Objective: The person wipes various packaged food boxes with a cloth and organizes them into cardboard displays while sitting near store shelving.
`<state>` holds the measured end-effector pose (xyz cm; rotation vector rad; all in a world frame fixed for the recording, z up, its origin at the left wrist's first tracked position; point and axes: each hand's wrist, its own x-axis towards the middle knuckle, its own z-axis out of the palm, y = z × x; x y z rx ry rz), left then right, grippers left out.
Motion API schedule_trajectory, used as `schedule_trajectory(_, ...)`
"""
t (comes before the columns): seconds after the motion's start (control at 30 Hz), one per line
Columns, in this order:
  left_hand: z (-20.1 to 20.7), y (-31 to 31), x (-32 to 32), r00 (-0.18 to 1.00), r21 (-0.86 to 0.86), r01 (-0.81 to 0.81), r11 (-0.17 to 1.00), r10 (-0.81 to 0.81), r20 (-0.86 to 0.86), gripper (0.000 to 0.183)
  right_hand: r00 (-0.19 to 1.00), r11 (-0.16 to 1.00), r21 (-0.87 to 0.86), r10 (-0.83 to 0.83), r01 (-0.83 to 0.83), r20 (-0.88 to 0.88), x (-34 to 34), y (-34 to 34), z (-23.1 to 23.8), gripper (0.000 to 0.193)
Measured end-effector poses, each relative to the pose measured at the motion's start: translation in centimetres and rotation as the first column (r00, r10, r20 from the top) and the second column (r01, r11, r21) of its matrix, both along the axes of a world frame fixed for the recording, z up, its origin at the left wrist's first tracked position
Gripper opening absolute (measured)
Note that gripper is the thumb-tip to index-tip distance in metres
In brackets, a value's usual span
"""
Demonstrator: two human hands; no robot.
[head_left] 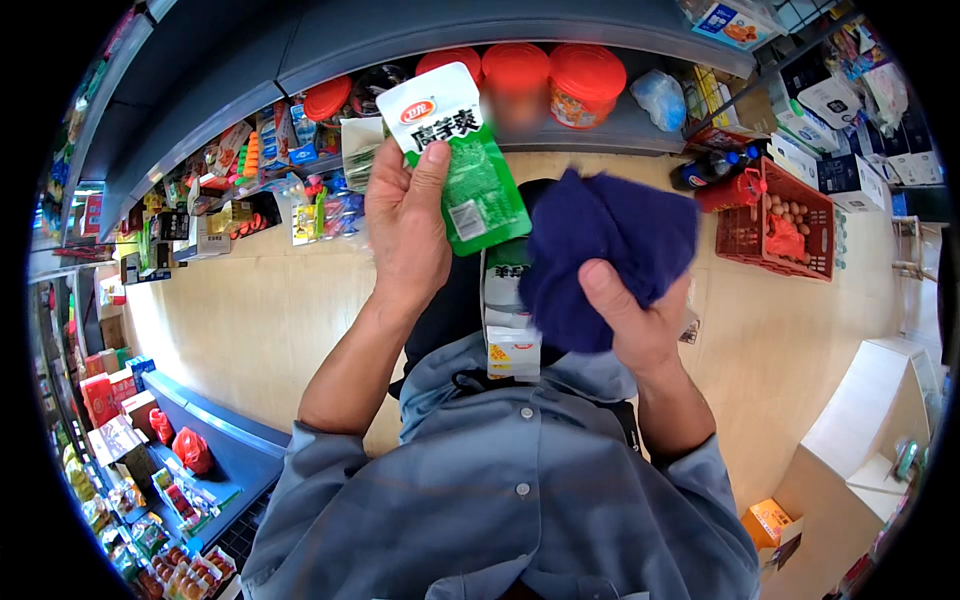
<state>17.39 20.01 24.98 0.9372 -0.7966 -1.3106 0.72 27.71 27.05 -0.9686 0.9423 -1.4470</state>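
My left hand (408, 215) pinches a green and white snack packet (470, 185) between thumb and fingers, held up and tilted with its printed face toward me. In my right hand (640, 315) is a folded dark purple cloth (610, 240), the thumb pressed on top and the other fingers hidden beneath it. The cloth is just right of the packet, and a small gap parts them. Below, between the two hands, an open narrow box (513, 335) sits at my lap with similar packets in it; the cloth partly covers it.
Grey shelves (420, 50) curve across the far side, with several red-lidded tubs (588, 85) on the lower one. A red crate (735, 225) of eggs stands on the floor at right, near dark bottles (705, 170). Goods fill a blue-grey shelf (215, 420) at lower left.
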Motion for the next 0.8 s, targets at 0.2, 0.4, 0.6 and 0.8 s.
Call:
schedule_trajectory(0.2,0.7,3.6,-1.1,0.93,0.135,0.23,0.964,-0.177,-0.322,0.024,0.516,0.767,-0.628,-0.49,-0.128,-0.703,0.9,-5.2,-1.1,0.056)
schedule_trajectory(0.4,0.7,4.5,1.9,0.984,-0.033,0.166,0.986,-0.163,0.078,0.025,0.912,0.923,-0.062,-0.384,0.379,-0.141,-4.6,-6.4,-2.9,0.029)
schedule_trajectory(0.6,-3.5,5.8,3.7,0.808,-0.215,0.48,0.85,-0.334,0.485,0.016,0.93,0.926,0.096,-0.361,0.366,-0.069,-7.6,-3.1,-5.4,0.032)
schedule_trajectory(0.8,-3.5,5.3,3.7,0.66,-0.218,0.495,0.841,-0.201,0.724,0.01,0.894,0.879,0.161,-0.438,0.448,-0.098,-9.6,-1.4,-8.0,0.028)
